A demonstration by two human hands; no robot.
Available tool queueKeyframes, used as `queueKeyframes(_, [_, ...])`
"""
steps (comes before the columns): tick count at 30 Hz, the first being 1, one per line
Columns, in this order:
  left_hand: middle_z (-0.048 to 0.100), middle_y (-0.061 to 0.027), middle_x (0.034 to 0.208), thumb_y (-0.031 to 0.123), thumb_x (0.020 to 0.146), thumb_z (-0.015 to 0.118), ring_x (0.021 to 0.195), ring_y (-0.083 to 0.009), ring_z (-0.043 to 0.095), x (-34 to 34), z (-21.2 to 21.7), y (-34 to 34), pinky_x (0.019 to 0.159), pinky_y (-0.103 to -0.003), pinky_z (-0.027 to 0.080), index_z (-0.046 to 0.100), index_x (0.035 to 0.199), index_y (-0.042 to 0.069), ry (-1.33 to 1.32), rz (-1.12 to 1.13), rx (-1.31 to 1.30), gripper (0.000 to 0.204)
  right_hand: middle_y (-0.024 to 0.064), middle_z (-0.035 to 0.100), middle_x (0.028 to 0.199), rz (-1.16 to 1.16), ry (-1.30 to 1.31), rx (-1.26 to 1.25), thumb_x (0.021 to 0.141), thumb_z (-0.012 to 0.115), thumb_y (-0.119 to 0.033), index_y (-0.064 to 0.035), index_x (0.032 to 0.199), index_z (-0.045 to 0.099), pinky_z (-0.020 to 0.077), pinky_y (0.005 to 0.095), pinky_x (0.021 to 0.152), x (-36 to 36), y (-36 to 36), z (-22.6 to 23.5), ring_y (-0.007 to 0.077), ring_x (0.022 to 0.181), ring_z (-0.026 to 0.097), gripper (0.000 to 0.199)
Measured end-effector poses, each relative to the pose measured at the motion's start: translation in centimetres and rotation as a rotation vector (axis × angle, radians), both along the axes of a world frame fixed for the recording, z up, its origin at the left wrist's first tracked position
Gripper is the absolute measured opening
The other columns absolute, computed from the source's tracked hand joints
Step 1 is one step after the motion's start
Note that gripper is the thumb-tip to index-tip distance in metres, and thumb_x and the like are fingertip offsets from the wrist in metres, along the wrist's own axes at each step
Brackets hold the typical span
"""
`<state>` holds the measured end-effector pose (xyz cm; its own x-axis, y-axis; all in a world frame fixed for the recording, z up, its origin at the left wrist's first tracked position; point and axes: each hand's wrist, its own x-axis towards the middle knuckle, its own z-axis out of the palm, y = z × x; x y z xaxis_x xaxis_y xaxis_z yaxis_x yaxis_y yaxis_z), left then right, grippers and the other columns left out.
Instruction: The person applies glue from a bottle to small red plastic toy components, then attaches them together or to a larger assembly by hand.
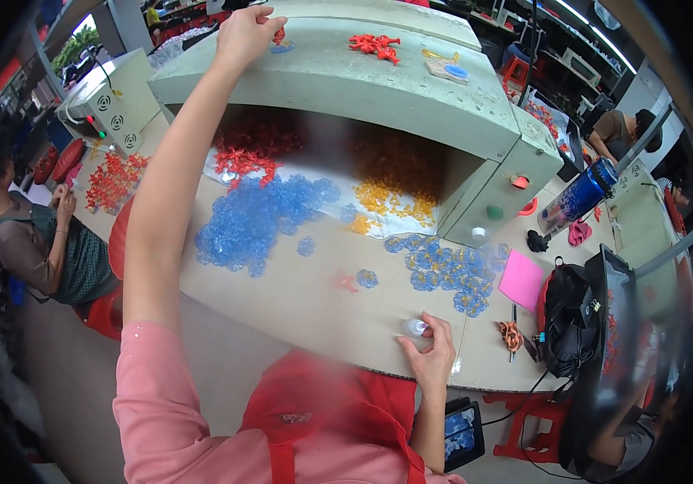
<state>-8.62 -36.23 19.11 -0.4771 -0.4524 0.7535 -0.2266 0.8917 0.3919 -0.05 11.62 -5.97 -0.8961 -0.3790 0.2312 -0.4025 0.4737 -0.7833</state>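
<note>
My left hand (248, 36) reaches up to the top of the pale green metal box (322, 64). Its fingers are pinched on a small red plastic figure (279, 35), just above a blue disc (283, 48) lying there. Low on the table, my right hand (433, 355) grips a small white bottle (413, 327) near the front edge. A single blue translucent piece (367, 278) lies beyond that bottle, with a faint red figure (345, 282) beside it.
Blue pieces (253, 222) heap before the box's opening; red (253, 149) and yellow pieces (395, 200) lie inside. Blue-and-yellow pieces (447, 270), a pink pad (521, 281) and a black bag (570, 323) are rightward. A co-worker (36, 234) sits at left.
</note>
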Motion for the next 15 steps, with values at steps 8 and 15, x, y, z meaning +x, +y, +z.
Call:
queueKeyframes(8, [0.068, -0.0052, 0.078, 0.033, 0.077, 0.069, 0.067, -0.0112, 0.061, -1.2, -0.2, 0.9, 0.066, -0.028, 0.048, 0.069, 0.099, 0.006, -0.064, -0.054, 0.16, 0.035, 0.0115, 0.059, 0.099, 0.024, 0.02, -0.052, 0.066, 0.076, -0.006, -0.0033, 0.098, 0.062, 0.0507, 0.0319, 0.073, 0.5, 0.7, -0.4, 0.0246, 0.086, 0.06, 0.035])
queueKeyframes(15, [0.068, -0.016, 0.093, 0.029, 0.075, 0.072, 0.084, -0.026, 0.066, 0.6, 1.8, 5.9, 0.078, -0.035, 0.05, 0.064, 0.104, 0.001, 0.059, -0.039, 0.017, 0.042, 0.0106, 0.061, 0.096, 0.018, 0.032, -0.062, 0.069, 0.073, -0.005, -0.0027, 0.095, 0.063, 0.0502, 0.029, 0.065, -0.1, 0.3, -0.6, 0.0226, 0.083, 0.062, 0.027])
